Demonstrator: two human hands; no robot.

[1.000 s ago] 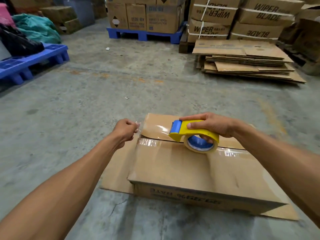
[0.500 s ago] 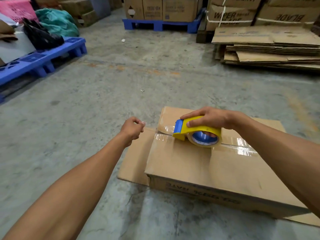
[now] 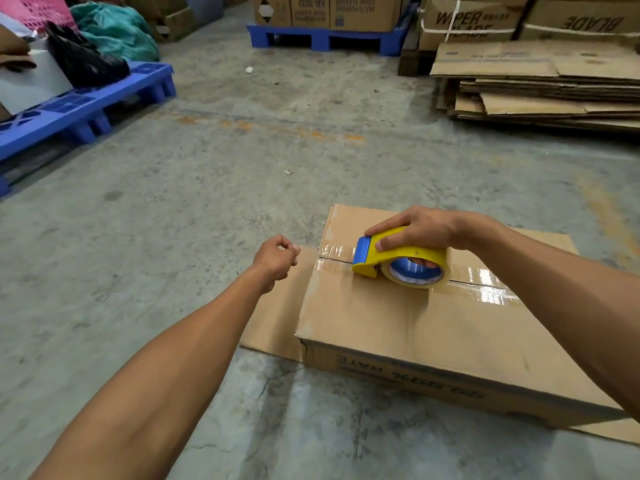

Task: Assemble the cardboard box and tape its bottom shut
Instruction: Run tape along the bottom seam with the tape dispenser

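A brown cardboard box [image 3: 433,327] lies flat on the concrete floor [image 3: 173,220], its two flaps meeting at a centre seam covered with glossy clear tape [image 3: 485,282]. The right hand [image 3: 420,230] clamps a yellow-and-blue tape dispenser [image 3: 398,258] onto that seam near the box's left end, while the left hand [image 3: 277,258], just off the edge, pinches the tape's loose end.

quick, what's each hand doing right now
Left hand: closed, pinching the free end of the clear tape.
Right hand: closed on the yellow tape dispenser.
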